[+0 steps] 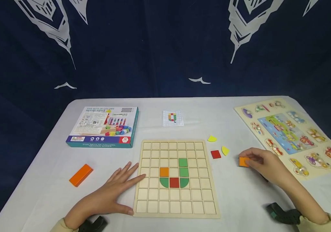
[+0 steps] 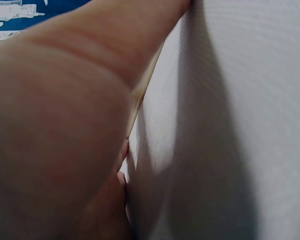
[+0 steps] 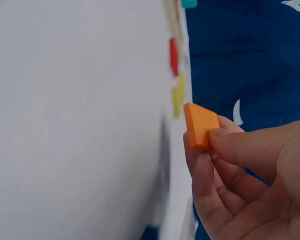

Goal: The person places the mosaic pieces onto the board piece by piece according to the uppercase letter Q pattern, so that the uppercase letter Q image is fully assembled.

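Note:
My right hand [image 1: 265,164] pinches an orange square tile [image 1: 243,161] between thumb and fingers, to the right of the board. The right wrist view shows the same orange tile [image 3: 201,126] at the fingertips. Spread fingers of my left hand [image 1: 114,191] rest along the left edge of the wooden grid board [image 1: 150,195], index fingertip and thumb at its rim. On the board sit an orange square [image 1: 164,172], two green squares [image 1: 183,167], a red square [image 1: 174,182] and two green rounded pieces [image 1: 184,182]. The left wrist view is mostly filled by the left hand [image 2: 60,130].
A red square [image 1: 216,154] and two yellow rounded pieces [image 1: 225,150] lie right of the board. Behind it is a small pattern card [image 1: 173,118]. A boxed set [image 1: 102,127] and an orange block [image 1: 81,175] stand left; a picture puzzle board [image 1: 291,138] lies right.

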`<action>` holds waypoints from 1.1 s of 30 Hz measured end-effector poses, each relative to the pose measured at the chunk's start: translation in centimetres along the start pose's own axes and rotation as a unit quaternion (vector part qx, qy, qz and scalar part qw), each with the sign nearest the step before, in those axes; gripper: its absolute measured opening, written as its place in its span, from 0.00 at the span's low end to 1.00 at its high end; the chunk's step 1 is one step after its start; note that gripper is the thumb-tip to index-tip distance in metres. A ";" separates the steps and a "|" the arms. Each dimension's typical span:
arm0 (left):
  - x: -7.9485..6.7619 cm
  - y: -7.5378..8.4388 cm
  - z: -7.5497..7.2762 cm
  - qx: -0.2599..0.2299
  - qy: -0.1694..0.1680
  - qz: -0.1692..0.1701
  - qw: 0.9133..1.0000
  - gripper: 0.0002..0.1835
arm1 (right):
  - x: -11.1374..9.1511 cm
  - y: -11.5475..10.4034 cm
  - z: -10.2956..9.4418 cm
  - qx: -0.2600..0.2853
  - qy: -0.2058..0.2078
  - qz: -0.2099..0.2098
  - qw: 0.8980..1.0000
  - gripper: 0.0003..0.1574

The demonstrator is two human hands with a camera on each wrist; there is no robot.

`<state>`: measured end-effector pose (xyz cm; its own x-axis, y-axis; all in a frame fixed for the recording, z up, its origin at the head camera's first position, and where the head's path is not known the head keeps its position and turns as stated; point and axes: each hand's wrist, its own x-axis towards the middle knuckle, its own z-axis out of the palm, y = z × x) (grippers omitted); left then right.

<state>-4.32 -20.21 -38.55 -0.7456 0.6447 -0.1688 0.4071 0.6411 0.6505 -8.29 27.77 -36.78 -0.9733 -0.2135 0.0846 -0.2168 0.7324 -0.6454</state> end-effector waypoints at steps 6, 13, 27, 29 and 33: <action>0.0 0.1 -0.1 0.001 -0.002 0.000 1.000 0.52 | 1.3 -2.5 0.5 0.126 -0.021 0.000 0.992 0.12; -0.1 -0.2 0.0 0.009 -0.002 0.008 1.000 0.52 | 4.3 -7.2 3.8 0.225 -0.062 0.011 0.972 0.10; 0.0 -0.1 0.1 0.008 -0.003 0.000 1.000 0.52 | 8.6 -12.6 11.0 0.272 -0.163 -0.027 0.948 0.05; 0.0 -0.1 0.1 0.013 -0.001 0.004 1.000 0.52 | 8.9 -12.8 11.4 0.254 -0.164 -0.034 0.953 0.05; 0.0 -0.2 0.2 0.015 0.002 0.012 1.000 0.52 | 9.1 -13.0 11.9 0.207 -0.168 -0.055 0.962 0.07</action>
<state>-4.29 -20.29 -38.82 -0.7368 0.6590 -0.1510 0.4409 0.6376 0.6317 -13.43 8.59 -36.68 -0.8515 -0.5232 -0.0348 -0.2009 0.3869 -0.9000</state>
